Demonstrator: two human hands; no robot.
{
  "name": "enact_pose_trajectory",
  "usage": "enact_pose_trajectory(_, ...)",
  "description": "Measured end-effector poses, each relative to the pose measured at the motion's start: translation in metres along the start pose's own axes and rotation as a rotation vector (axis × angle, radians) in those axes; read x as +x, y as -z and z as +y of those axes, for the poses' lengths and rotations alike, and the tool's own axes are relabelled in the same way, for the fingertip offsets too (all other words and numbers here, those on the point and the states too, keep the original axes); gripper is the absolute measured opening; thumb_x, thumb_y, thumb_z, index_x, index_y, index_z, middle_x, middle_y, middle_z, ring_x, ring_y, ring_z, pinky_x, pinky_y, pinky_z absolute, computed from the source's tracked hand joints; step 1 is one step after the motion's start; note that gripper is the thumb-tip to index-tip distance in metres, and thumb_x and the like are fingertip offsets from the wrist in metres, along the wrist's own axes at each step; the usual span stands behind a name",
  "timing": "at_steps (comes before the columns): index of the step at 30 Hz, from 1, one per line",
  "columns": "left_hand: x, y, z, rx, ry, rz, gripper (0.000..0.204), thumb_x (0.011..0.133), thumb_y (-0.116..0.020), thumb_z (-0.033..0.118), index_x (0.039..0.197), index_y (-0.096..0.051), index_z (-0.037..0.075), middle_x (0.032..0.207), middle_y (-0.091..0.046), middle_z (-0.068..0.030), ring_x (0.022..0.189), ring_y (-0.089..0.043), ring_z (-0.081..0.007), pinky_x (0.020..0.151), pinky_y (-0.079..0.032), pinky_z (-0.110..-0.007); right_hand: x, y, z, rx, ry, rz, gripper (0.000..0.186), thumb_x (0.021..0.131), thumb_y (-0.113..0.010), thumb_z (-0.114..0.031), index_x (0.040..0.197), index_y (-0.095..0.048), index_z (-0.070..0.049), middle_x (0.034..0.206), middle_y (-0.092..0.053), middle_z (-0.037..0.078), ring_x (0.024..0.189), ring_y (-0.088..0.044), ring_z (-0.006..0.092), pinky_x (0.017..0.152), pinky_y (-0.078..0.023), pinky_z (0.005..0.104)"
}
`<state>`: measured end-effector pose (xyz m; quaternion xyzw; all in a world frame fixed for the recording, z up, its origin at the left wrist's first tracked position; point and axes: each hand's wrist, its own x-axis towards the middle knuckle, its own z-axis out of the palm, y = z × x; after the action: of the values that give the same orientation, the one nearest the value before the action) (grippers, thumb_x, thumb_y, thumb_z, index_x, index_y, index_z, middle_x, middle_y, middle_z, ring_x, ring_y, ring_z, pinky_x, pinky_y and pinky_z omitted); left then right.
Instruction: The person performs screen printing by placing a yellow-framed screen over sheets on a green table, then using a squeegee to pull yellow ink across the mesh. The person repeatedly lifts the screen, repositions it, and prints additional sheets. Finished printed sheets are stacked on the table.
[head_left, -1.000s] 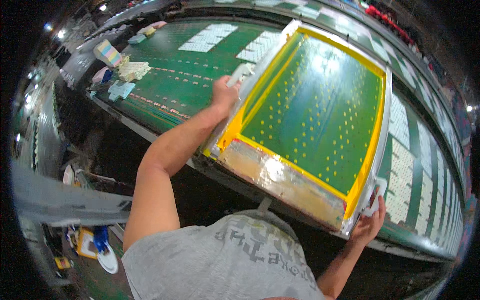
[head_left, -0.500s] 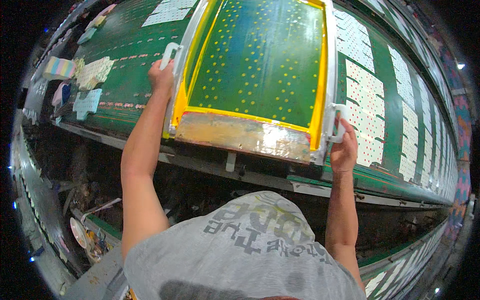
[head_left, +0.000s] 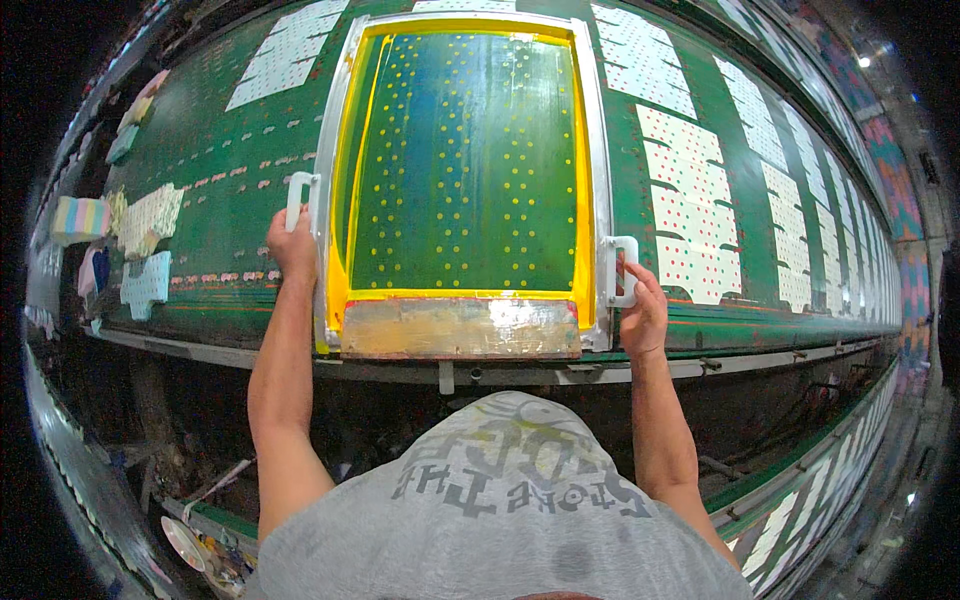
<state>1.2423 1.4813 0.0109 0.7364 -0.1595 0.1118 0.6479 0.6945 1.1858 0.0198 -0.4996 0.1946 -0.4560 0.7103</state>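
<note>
Since the frame half a second ago, the framed screen [head_left: 460, 170] has come lower and squarer in view; its far edge, then cut off, now shows. Both hands have shifted with it.

The screen, green with yellow dots and a yellow border, is positioned over the green table [head_left: 225, 230], between the two hands; whether it touches the surface cannot be told. The left hand [head_left: 291, 245] has its fingers clamped around the lower part of the left handle [head_left: 294, 200], outside the screen's left rail; fingertips partly hidden. The right hand [head_left: 646, 310] is clamped on the right handle [head_left: 625, 243], with fingers visible inside its loop. Both hands grip the handles, clear of the mesh.

White dotted pieces [head_left: 690, 200] lie just right of the screen. A pale-blue piece [head_left: 147, 285] lies well left.
</note>
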Motion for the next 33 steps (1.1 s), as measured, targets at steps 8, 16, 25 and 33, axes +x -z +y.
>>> enact_pose_trajectory(8,0.002,-0.004,-0.001,-0.057,0.014,-0.040,0.014,0.099,-0.078,0.006,0.112,-0.077,0.002,0.100,-0.078,-0.0038,0.087,-0.071,-0.0128,0.080,-0.057,-0.032,-0.015,0.003,-0.007,-0.022,0.014,0.050,0.040,0.099,-0.071,-0.019,0.134,-0.073,0.002,0.139,-0.072,0.013,0.134,-0.064,0.0252,0.117,-0.046,0.0407)
enact_pose_trajectory(16,-0.001,-0.011,0.004,-0.111,0.043,-0.078,0.013,0.100,-0.078,0.008,0.112,-0.076,0.002,0.100,-0.078,-0.0035,0.086,-0.070,-0.0121,0.080,-0.057,-0.032,-0.020,0.011,-0.016,-0.060,-0.006,0.066,0.039,0.100,-0.073,-0.021,0.133,-0.076,-0.001,0.134,-0.074,0.009,0.125,-0.065,0.0199,0.106,-0.047,0.0356)
enact_pose_trajectory(25,0.007,-0.014,-0.013,0.091,0.058,-0.108,0.016,0.099,-0.079,0.010,0.114,-0.076,0.004,0.098,-0.077,-0.0047,0.085,-0.070,-0.0148,0.078,-0.056,-0.034,-0.016,0.000,-0.023,-0.231,-0.033,0.101,0.051,0.093,-0.078,-0.015,0.143,-0.071,-0.003,0.144,-0.069,0.014,0.138,-0.060,0.0285,0.122,-0.041,0.0467)
enact_pose_trajectory(33,0.011,-0.009,-0.025,0.102,0.008,-0.150,0.017,0.098,-0.079,0.009,0.114,-0.076,0.004,0.097,-0.076,-0.0048,0.085,-0.069,-0.0146,0.078,-0.056,-0.035,-0.074,-0.091,-0.025,-1.248,0.570,-0.442,0.071,0.078,-0.089,-0.017,0.145,-0.067,-0.014,0.150,-0.061,0.021,0.140,-0.057,0.0458,0.117,-0.046,0.0580)
